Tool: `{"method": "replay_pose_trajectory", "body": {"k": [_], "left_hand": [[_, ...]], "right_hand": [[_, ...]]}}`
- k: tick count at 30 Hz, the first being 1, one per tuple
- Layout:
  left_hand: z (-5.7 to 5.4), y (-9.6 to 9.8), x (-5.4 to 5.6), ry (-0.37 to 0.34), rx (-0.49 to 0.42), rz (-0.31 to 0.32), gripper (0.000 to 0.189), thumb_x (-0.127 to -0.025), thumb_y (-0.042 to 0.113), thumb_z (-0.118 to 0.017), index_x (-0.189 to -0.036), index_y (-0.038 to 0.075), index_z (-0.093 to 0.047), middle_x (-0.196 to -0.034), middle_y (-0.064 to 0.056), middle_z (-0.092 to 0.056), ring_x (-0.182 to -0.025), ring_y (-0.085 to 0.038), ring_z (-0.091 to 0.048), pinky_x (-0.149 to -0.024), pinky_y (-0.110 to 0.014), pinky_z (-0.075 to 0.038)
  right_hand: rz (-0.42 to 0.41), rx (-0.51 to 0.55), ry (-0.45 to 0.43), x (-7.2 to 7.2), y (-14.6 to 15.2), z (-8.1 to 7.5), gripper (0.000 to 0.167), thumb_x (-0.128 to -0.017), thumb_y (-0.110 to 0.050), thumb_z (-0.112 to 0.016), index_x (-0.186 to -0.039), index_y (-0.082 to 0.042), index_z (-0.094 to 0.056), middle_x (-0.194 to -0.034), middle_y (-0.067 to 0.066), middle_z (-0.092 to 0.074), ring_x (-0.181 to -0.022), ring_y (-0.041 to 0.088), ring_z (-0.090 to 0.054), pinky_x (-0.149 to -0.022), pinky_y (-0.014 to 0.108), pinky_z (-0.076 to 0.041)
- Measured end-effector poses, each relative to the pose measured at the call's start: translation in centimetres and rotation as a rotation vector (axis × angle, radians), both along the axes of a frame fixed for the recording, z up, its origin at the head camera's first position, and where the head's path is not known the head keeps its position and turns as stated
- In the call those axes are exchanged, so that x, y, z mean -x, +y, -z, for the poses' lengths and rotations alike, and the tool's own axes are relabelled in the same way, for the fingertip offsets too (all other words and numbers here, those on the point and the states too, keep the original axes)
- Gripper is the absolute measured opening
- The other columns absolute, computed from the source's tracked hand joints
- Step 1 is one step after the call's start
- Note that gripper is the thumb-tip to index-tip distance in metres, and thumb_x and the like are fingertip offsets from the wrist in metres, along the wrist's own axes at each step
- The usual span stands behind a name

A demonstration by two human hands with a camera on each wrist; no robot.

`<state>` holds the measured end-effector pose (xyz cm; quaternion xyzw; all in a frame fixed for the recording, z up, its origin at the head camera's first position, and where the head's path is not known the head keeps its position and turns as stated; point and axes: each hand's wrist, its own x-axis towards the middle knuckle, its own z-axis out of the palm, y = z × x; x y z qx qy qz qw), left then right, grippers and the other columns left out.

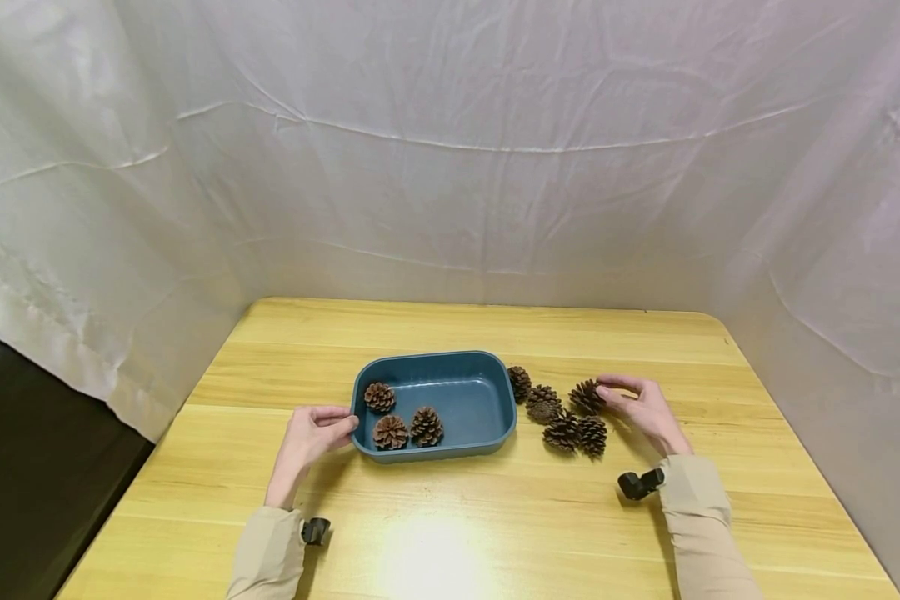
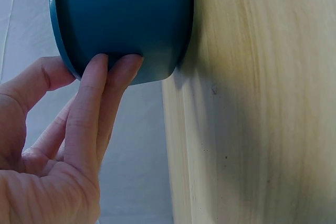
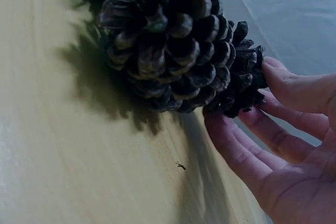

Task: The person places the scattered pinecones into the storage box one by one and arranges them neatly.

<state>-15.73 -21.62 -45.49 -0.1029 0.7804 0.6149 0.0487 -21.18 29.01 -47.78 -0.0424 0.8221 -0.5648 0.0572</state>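
Blue and oblong, the tray sits on the wooden table in the head view. Three cones lie in its left half: one toward the far left corner, two side by side close to the near wall. The left hand pinches the tray's left end between thumb and fingers. Past the right end are five more: a first cone right beside the wall, a second cone next to it, a near pair lying together, and a held cone. The right hand pinches that last one from its right side; whether it is clear of the table I cannot tell. Both sleeves are beige, with a black device at each wrist, and pale cloth hangs behind.

From the left wrist, the tray's end fills the top. The thumb reaches the rim at the left, and two fingers lie close together, tips against the outer wall.

From the right wrist, a large cone in front partly hides the held cone. The thumb tip touches the held cone's side, and the other fingers are slightly spread beneath it.
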Motion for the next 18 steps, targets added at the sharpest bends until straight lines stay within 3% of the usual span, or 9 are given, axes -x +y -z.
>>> {"method": "replay_pose_trajectory", "body": {"k": [4, 11, 18], "left_hand": [[-0.06, -0.01, -0.03, -0.001, 0.003, 0.001, 0.034, -0.089, 0.000, -0.071, -0.117, -0.018, -0.064, -0.099, -0.021, -0.077, -0.076, -0.010, -0.074, -0.070, -0.020, -0.064], [-0.08, 0.00, -0.08, 0.001, 0.002, -0.001, 0.034, -0.088, 0.000, -0.071, -0.117, -0.018, -0.064, -0.100, -0.023, -0.077, -0.076, -0.011, -0.074, -0.070, -0.020, -0.064], [-0.03, 0.00, -0.01, 0.003, -0.002, 0.000, 0.034, -0.088, 0.000, -0.071, -0.116, -0.018, -0.065, -0.098, -0.021, -0.077, -0.075, -0.010, -0.074, -0.069, -0.020, -0.064]], "right_hand": [[0.011, 0.016, 0.001, -0.03, -0.10, -0.03, 0.053, -0.100, -0.018, -0.063, -0.141, 0.011, -0.047, -0.137, 0.038, -0.054, -0.091, -0.008, -0.067, -0.088, 0.014, -0.059], [0.040, -0.036, 0.020, -0.01, -0.37, -0.14, 0.056, -0.099, -0.023, -0.064, -0.142, 0.009, -0.047, -0.141, 0.034, -0.052, -0.093, -0.016, -0.059, -0.088, 0.003, -0.051], [0.060, -0.019, 0.031, 0.16, -0.60, -0.09, 0.055, -0.099, -0.022, -0.065, -0.140, 0.010, -0.048, -0.139, 0.036, -0.053, -0.092, -0.016, -0.060, -0.088, 0.004, -0.052]]}}
